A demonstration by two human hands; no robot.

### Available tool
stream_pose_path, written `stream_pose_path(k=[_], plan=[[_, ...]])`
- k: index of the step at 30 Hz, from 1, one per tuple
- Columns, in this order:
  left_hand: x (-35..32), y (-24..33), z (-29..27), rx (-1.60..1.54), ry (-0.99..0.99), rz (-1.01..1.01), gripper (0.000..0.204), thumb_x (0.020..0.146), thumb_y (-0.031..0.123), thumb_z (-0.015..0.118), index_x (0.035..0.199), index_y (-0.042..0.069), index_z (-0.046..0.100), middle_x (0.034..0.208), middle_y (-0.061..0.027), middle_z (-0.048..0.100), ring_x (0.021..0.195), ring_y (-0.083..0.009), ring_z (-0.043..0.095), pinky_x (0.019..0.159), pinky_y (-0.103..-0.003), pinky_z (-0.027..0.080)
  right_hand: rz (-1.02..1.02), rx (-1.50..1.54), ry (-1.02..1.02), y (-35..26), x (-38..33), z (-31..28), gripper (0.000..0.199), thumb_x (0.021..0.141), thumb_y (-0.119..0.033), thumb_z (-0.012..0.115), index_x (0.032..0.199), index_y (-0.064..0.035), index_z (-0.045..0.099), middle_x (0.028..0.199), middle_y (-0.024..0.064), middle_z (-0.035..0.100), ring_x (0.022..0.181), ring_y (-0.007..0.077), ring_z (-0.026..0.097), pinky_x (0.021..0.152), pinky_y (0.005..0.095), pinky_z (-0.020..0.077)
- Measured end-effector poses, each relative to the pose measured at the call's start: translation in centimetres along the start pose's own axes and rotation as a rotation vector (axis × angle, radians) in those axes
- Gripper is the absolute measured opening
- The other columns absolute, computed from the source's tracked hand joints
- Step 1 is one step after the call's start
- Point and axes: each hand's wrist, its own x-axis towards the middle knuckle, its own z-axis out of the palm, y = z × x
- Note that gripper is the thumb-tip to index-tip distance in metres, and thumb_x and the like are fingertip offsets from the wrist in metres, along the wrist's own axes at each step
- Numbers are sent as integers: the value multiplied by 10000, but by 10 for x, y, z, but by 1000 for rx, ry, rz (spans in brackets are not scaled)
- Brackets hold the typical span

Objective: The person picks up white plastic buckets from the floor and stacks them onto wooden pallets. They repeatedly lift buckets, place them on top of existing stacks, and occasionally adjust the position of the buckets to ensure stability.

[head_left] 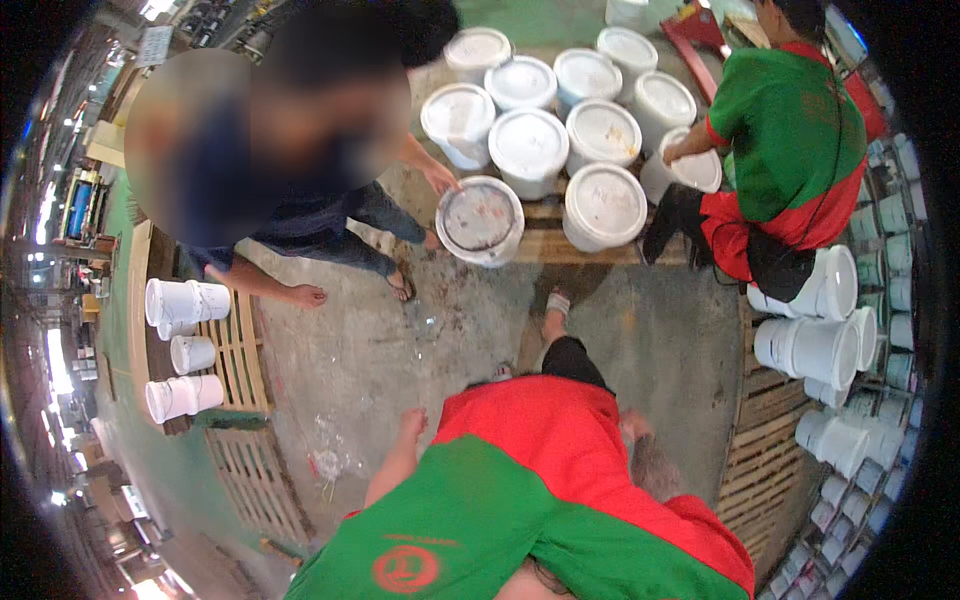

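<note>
My left hand (pixel 412 422) hangs beside my body over the concrete floor, fingers loosely apart and nothing seen in it. My right hand (pixel 634 426) is low at my other side; its fingers are too small and blurred to read. Neither hand touches a bucket. Ahead of me, a white bucket with a stained, dark-smeared lid (pixel 480 216) stands at the pallet's near edge. Beside it is another lidded white bucket (pixel 605 205). A co-worker in dark blue has a hand (pixel 441 180) at the stained bucket's rim.
A co-worker in green and red (pixel 795 150) bends over a white bucket (pixel 690 168) at the pallet's right. Several lidded buckets (pixel 528 145) crowd the wooden pallet (pixel 555 245). More buckets (pixel 805 345) are stacked at right, others (pixel 190 354) at left near slatted pallets (pixel 258 485).
</note>
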Motion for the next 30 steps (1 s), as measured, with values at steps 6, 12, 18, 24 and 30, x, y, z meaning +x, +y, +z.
stream_pose_path(k=[6, 12, 18, 24, 30], plan=[[-50, 49, 22, 34, 94, 357, 307, 902, 381, 615, 847, 82, 655, 676, -68, 629, 565, -184, 599, 510, -353, 446, -8, 478, 375, -51, 78, -240, 444, 893, -389, 580, 1081, 0, 681, 959, 224, 717, 920, 354, 696, 793, 429, 526], [-7, 206, 48, -148, 168, 199, 308, 933, 344, 620, 940, 39, 662, 831, -102, 675, 708, -170, 619, 631, -349, 491, -164, 598, 539, -85, 120, -416, 394, 921, -318, 576, 1134, 0, 669, 1067, 220, 702, 983, 362, 682, 835, 435, 524], [33, 317, 72, 52, 196, 374, 342, 914, 337, 650, 997, 7, 682, 837, -90, 694, 771, -195, 642, 720, -377, 519, -38, 453, 501, -94, 137, -435, 430, 880, -303, 575, 1144, 26, 660, 1115, 278, 669, 1017, 416, 661, 898, 475, 518], [78, 309, 46, -112, 101, 176, 289, 909, 297, 645, 934, 12, 679, 767, -88, 689, 605, -204, 634, 533, -356, 500, 95, 497, 203, -94, 106, -379, 401, 850, -335, 585, 1093, -38, 699, 1069, 211, 709, 1028, 379, 672, 867, 455, 525], [90, 290, 1, -218, 15, -80, 257, 888, 267, 640, 901, 12, 671, 706, -99, 666, 554, -216, 611, 473, -342, 462, 205, 612, 286, -124, 77, -344, 452, 833, -346, 591, 1090, 8, 705, 1081, 254, 691, 1050, 449, 640, 908, 486, 514]])
